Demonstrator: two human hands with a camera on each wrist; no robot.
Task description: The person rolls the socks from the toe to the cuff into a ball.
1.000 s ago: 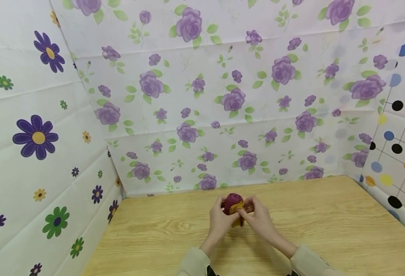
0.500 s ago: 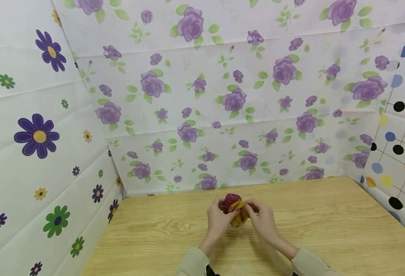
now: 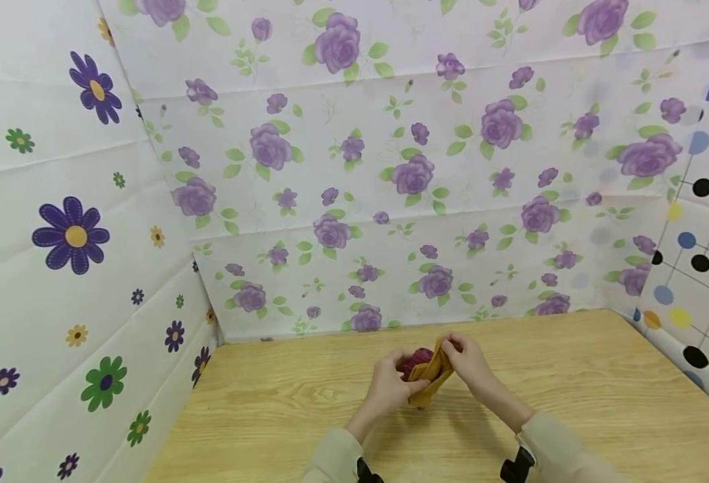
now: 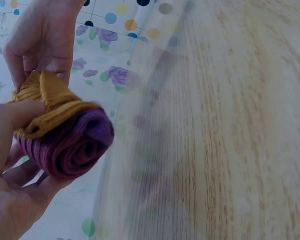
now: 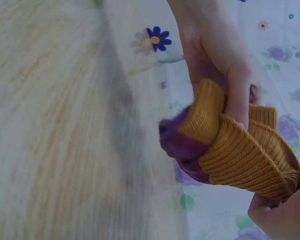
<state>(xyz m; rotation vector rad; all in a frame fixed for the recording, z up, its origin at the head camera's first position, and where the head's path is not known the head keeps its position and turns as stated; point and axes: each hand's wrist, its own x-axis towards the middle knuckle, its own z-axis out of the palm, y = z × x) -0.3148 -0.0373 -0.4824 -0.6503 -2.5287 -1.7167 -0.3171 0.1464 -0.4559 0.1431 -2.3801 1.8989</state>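
A rolled-up pair of socks (image 3: 420,357), maroon and purple with ribbed mustard cuffs, is held above the wooden table between both hands. My left hand (image 3: 388,384) grips the roll from the left, its thumb pressed on the mustard cuff (image 4: 60,107). In the left wrist view the spiral end of the roll (image 4: 82,150) faces the camera. At the cuff's other side my right hand (image 3: 470,359) pinches the ribbed edge and stretches it outward. The right wrist view shows the mustard knit (image 5: 245,157) drawn taut toward the right fingers (image 5: 267,205).
The light wooden table (image 3: 269,402) lies under the hands. Behind it hangs a white cloth (image 3: 330,168) with purple roses. A flower-print cloth (image 3: 28,302) stands at left, and a dotted one (image 3: 698,282) at right.
My right hand has moved right and slightly up, drawing the mustard cuff away from the maroon roll. The roll has tilted and shifted a little right with my left hand.
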